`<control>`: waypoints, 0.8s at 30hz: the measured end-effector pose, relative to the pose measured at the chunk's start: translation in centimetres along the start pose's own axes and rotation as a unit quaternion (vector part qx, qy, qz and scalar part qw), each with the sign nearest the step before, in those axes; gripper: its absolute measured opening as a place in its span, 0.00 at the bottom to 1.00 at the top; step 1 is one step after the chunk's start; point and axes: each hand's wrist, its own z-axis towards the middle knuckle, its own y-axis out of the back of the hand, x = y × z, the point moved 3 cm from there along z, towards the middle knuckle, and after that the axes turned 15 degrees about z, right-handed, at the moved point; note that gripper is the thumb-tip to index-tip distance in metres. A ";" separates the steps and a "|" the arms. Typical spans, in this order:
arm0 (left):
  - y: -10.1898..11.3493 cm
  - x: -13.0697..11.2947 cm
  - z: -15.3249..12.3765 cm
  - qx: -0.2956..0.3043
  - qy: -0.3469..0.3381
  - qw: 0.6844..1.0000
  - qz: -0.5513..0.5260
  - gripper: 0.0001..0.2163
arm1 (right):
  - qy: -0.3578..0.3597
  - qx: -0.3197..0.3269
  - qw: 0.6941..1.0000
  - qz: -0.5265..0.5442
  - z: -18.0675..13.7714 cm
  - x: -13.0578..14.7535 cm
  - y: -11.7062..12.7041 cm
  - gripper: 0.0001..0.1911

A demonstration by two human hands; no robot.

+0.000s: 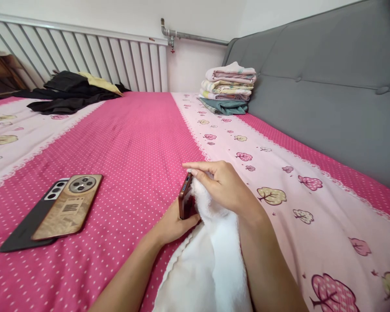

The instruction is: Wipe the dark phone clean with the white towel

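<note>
My left hand (175, 225) is closed around a smartphone (184, 195) with a reddish-brown frame. The phone is tilted on edge, its port end facing up. In my right hand (225, 186) is a white fluffy cloth (214, 247), pinched between thumb and fingers against the phone's upper corner. The cloth hangs down toward me between my forearms. To the left, a gold-brown phone (69, 208) with a round camera ring lies back up, partly over a dark grey phone (29, 229).
A pink dotted bedspread (133, 130) with tree prints covers the bed. Folded cloths (227, 89) are stacked near the grey headboard (315, 86). Black clothes (68, 93) lie at the far left before a white radiator (100, 56).
</note>
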 end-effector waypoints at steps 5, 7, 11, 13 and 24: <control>0.1 -0.1 0.0 -0.016 -0.010 0.999 0.027 0.17 | 0.002 0.004 1.000 0.004 0.0 0.2 -0.1 0.13; 0.2 -0.2 0.0 -0.025 -0.007 0.999 0.035 0.16 | -0.002 0.006 1.000 0.003 -0.1 0.3 -0.1 0.13; 0.3 -0.4 -0.1 -0.049 0.002 0.998 0.038 0.16 | -0.002 0.015 1.000 0.001 -0.2 0.7 -0.1 0.13; 0.4 -0.3 -0.2 -0.066 0.019 0.997 0.037 0.16 | -0.001 0.018 1.000 0.002 -0.2 0.8 -0.1 0.13; 0.9 -0.4 -0.1 -0.089 0.043 0.995 0.018 0.18 | 0.011 0.020 1.000 -0.013 -0.7 1.9 -0.2 0.08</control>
